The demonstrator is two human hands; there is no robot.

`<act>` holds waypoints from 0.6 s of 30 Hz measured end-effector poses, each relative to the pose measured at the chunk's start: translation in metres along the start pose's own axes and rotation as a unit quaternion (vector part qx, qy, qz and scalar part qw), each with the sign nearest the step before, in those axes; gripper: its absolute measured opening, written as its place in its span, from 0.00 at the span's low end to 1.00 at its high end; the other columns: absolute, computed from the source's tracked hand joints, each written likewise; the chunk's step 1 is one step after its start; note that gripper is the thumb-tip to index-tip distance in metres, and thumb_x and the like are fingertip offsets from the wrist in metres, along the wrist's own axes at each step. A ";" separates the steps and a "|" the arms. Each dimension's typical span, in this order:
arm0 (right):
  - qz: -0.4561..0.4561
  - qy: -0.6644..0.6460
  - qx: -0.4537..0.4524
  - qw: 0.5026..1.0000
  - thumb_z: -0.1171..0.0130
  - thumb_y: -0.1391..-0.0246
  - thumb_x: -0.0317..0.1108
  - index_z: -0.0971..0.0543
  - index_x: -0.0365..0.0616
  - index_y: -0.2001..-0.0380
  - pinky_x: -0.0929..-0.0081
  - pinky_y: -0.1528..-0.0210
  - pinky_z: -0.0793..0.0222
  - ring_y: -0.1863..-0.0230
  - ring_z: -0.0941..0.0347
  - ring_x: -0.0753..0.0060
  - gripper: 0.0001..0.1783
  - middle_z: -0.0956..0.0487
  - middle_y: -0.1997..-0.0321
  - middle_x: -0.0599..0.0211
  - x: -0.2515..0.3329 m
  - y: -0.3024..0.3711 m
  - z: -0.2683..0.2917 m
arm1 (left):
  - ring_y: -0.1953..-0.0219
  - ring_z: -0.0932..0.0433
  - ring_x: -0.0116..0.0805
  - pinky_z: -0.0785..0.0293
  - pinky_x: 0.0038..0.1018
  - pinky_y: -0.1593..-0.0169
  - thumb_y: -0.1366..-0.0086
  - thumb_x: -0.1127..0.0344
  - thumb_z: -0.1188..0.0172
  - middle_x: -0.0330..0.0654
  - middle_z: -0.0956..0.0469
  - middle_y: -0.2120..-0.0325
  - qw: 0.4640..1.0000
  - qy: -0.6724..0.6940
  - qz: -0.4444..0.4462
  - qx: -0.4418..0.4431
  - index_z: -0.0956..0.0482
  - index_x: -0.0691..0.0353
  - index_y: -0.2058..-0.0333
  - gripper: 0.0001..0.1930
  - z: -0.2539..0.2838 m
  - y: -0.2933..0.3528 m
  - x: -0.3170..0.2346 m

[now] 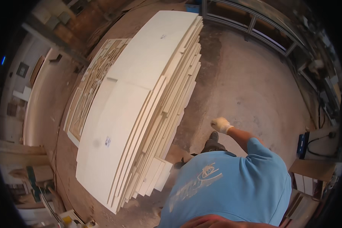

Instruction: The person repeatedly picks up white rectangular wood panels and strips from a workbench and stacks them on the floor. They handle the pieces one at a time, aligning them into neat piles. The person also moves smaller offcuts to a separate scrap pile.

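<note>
My right hand [221, 124] wears a pale knit glove and hangs in front of my blue T-shirt, over the concrete floor. Its fingers are curled in, and no object shows in them. It touches nothing. My left hand is out of sight. To the left of me stands a tall stack of white boards [117, 102], with large panels on top and uneven edges stepping down the side that faces me. My right hand is apart from the stack, with a strip of floor between. One dark shoe [214, 136] shows below the hand.
Beyond the stack lies a pile of narrow offcut strips [98, 72]. A metal frame [250, 24] stands at the far right, near a blue bin [192, 8]. Along the right side is a grey box with a cable [323, 142]. Shelving and loose material line the left.
</note>
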State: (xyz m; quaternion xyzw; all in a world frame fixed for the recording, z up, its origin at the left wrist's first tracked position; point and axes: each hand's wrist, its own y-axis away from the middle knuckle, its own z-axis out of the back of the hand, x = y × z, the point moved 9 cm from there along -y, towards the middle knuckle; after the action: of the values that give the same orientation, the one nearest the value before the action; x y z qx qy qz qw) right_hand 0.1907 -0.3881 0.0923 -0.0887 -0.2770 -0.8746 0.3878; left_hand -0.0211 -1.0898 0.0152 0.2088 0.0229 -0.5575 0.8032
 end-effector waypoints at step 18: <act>-0.107 -0.275 -0.076 0.952 0.43 0.35 0.42 0.19 0.43 0.40 0.61 0.36 0.26 0.38 0.20 0.50 0.25 0.16 0.41 0.51 -0.381 -0.145 0.225 | 0.83 0.41 0.18 0.47 0.23 0.81 0.29 0.64 0.46 0.28 0.39 0.82 0.723 0.130 -0.052 0.676 0.31 0.50 0.77 0.14 -0.357 0.261 -0.701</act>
State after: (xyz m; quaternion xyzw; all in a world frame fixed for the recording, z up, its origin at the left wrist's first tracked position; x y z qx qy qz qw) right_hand 0.3324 0.0551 0.0779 -0.3251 -0.3133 -0.8712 0.1929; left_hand 0.0211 -0.2640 -0.0407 0.7657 -0.2449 -0.4330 0.4077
